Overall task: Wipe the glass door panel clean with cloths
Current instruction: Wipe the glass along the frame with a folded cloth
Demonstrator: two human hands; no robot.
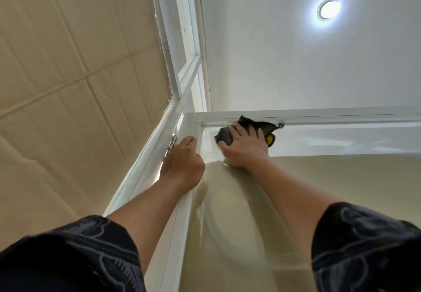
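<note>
The glass door panel [296, 200] rises in front of me inside a white frame [319, 118], seen from below. My right hand [243, 148] presses a dark grey cloth [224, 135] with a yellow patch flat against the glass at the panel's top left corner, fingers spread over it. My left hand [182, 164] rests on the door's hinge-side white edge, fingers wrapped behind the edge and mostly hidden. Faint curved wipe streaks show on the glass below my right hand.
A metal hinge [172, 145] sits just left of my left hand on the white door jamb [145, 166]. A beige panelled wall [68, 86] fills the left. Overhead is a white ceiling with a lit round lamp [329, 9].
</note>
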